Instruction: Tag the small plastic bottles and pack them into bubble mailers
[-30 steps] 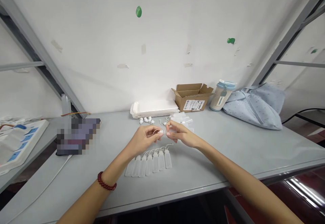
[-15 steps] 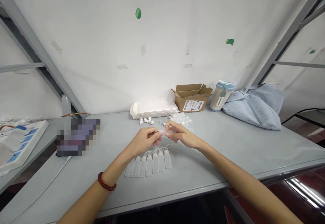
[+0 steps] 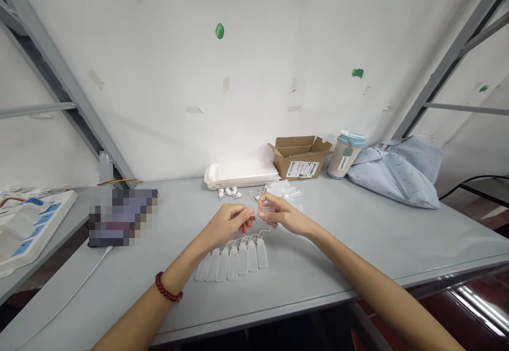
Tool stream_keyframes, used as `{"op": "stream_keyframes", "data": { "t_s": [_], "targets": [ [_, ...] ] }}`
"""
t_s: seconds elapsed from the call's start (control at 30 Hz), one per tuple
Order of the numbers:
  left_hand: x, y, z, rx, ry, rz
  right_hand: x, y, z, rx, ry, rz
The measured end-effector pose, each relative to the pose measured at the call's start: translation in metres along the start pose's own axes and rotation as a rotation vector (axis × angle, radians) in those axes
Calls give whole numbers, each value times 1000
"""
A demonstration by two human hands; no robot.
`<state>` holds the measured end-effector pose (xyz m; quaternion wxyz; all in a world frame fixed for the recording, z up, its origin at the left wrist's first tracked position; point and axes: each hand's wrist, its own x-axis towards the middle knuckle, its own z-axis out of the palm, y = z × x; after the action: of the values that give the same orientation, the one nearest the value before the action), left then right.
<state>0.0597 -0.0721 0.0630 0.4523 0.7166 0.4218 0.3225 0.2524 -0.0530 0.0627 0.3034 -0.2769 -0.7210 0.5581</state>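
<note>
Above the middle of the grey table (image 3: 358,255), my left hand (image 3: 228,222) and my right hand (image 3: 280,213) meet fingertip to fingertip. Together they pinch a small clear plastic squeeze bottle (image 3: 265,211): the right hand grips its body, the left pinches at its cap end. A row of several capped clear bottles (image 3: 234,258) lies on the table just below my hands. Behind my hands lie loose bottles (image 3: 287,187) and small white caps (image 3: 228,192). My left wrist wears a red bead bracelet (image 3: 167,292).
A stack of white trays (image 3: 240,173), an open cardboard box (image 3: 300,156), a lidded cup (image 3: 344,155) and a blue fabric bag (image 3: 397,173) line the back wall. A blurred dark object (image 3: 119,216) with a white cable lies at left, beside a power strip (image 3: 27,224).
The view has tilted slightly, so everything sits a little lower in frame. My hands stay together on the bottle, with only small finger movements.
</note>
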Motion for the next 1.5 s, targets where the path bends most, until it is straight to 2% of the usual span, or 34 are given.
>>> {"op": "stream_keyframes", "data": {
  "t_s": [0.1,0.23,0.3,0.47,0.63,0.73,0.87,0.97,1.1,1.17,1.23,1.4,1.5],
  "targets": [
    [-2,2,0,112,28,75,1,1,-1,67,-10,14],
    [-2,1,2,330,126,234,2,3,-2,104,-8,31],
    [-1,0,3,364,159,269,3,3,-2,108,2,34],
    [0,1,3,187,133,133,5,3,-1,108,124,21],
    [2,-1,2,7,2,-25,7,7,-3,101,160,7],
    [1,0,0,-54,-14,-48,7,9,-3,113,161,3],
    [-2,6,-1,-68,22,-24,6,9,-1,180,181,17],
    [-4,8,1,62,75,13,6,9,1,250,195,62],
    [-4,2,6,414,194,211,7,8,1,280,210,118],
    [-3,1,8,506,248,284,7,7,-1,278,213,117],
    [-2,1,8,466,268,270,6,6,-2,272,212,94],
    [-2,6,10,120,126,64,5,4,-4,220,191,7],
    [-3,6,12,41,163,52,5,7,-3,179,221,-18]
  ]
}}
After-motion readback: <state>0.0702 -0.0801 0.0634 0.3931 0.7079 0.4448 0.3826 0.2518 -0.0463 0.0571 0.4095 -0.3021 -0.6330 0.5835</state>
